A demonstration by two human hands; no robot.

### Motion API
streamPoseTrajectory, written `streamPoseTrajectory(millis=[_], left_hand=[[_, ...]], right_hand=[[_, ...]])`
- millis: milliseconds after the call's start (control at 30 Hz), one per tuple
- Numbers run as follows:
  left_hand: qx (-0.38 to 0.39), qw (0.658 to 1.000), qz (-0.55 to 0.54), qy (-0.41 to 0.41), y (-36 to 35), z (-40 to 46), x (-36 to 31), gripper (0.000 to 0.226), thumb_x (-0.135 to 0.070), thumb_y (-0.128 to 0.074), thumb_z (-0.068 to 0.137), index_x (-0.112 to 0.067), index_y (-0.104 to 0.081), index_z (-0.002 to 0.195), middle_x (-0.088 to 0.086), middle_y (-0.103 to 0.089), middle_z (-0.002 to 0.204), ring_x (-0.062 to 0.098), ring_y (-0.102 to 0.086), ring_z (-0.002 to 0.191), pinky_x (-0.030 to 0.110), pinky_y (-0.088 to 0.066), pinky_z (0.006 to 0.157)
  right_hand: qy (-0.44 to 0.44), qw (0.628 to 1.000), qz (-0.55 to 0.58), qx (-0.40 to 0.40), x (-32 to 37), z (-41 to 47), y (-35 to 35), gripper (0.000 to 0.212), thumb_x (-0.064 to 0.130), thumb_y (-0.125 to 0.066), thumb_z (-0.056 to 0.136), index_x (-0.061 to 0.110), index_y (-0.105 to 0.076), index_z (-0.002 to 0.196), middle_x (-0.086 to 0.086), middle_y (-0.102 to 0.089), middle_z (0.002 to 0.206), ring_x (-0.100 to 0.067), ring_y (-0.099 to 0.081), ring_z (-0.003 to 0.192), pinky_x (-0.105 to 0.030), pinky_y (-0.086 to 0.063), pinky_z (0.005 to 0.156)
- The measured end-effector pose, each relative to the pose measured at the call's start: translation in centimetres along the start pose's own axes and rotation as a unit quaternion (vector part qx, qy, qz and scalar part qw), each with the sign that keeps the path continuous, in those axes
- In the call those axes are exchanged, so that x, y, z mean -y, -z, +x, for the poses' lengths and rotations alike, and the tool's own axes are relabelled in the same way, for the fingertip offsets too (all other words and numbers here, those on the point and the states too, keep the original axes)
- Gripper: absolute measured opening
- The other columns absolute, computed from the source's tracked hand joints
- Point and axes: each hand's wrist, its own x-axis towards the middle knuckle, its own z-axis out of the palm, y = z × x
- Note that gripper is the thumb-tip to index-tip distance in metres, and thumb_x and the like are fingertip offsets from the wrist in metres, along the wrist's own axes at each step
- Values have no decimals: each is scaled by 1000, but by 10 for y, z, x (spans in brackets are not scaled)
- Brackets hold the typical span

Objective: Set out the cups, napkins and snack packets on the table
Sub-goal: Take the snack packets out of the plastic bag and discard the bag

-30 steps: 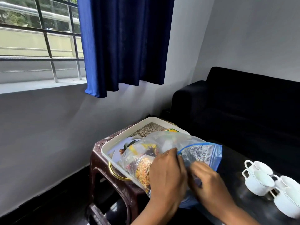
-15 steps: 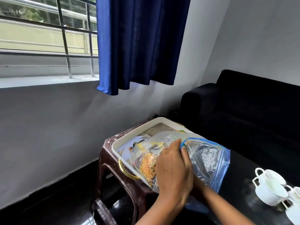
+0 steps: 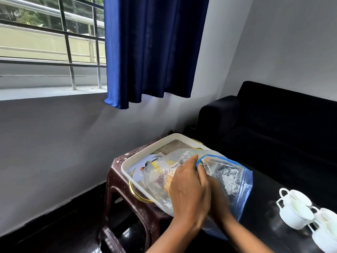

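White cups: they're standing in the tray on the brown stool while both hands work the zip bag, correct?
Not quite. The head view shows the white cups on the black table, not in the tray. Left hand and right hand are at the zip bag.

— What colours are on the stool (image 3: 116,172)?
— The stool's dark reddish brown; the tray (image 3: 145,149) on it white with gold handles. The bag (image 3: 235,181) is clear plastic edged in blue, with yellow and silvery packets inside, I think.
— And the rest?
— White cups (image 3: 295,212) on a glossy black table (image 3: 266,187), deep blue curtain (image 3: 155,48), black sofa (image 3: 273,125).
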Motion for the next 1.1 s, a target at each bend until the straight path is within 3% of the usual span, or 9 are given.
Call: streamPoseTrajectory(millis=[33,100,267,367,467,567,833,1000,1100], left_hand=[[-3,1000,-9,0,-1,2,1,39,-33,-35,97,-34,-50,133,-12,-62,124,6,-52,115,23,-38,92],[-8,1000,-23,-6,1,2,-1,39,-34,-35,96,-34,-51,132,-12,-63,122,7,-52,114,24,-39,91],[-25,998,-57,13,1,3,0,44,-39,-29,93,-36,-53,130,-5,-69,108,11,-59,103,28,-43,82],[-39,996,-77,18,3,6,1,38,-37,-31,96,-35,-58,123,-2,-69,91,13,-61,88,29,-40,68],[-60,992,-101,37,5,10,2,29,-31,-35,98,-28,-63,89,-7,-54,61,6,-50,60,29,-32,54],[-72,986,-120,89,7,17,7,36,-28,-38,98,-23,-44,62,-5,-44,53,11,-44,54,32,-28,51],[-174,940,-205,211,29,52,26,36,-25,-40,95,-13,-43,61,-1,-41,58,19,-37,57,36,-30,62],[-277,907,-251,194,51,65,29,29,-27,-41,93,-20,-54,68,-7,-51,63,18,-46,67,30,-33,66],[-338,886,-277,153,60,69,29,29,-28,-39,95,-19,-66,93,-8,-62,73,17,-53,74,27,-38,69]], right_hand=[[7,1000,4,-13,2,1,6,26,4,-57,86,25,-58,70,5,-64,73,-10,-63,74,-28,-50,75],[15,999,5,-44,3,-3,21,13,8,-72,71,19,-68,74,3,-72,70,-17,-67,72,-29,-52,69],[46,993,-45,-97,10,-28,63,30,6,-78,70,29,-71,89,8,-73,67,-3,-69,63,-7,-48,57],[62,990,-68,-106,20,-45,82,33,7,-79,69,33,-71,88,13,-73,71,1,-68,65,-6,-47,60],[68,991,-62,-98,31,-61,94,37,4,-79,68,34,-73,88,14,-74,79,-2,-68,70,-11,-52,65],[79,992,-37,-94,43,-73,103,39,3,-79,66,36,-74,85,11,-75,81,-4,-70,73,-14,-54,68],[176,966,77,-175,70,-72,133,34,12,-72,63,25,-73,94,3,-75,92,-10,-71,83,-14,-55,69],[143,960,102,-218,39,-43,131,35,-2,-68,75,26,-71,95,4,-74,91,-10,-71,81,-22,-58,65],[99,969,87,-209,9,-20,116,34,-5,-67,78,23,-70,97,7,-74,86,-10,-72,76,-18,-56,60]])
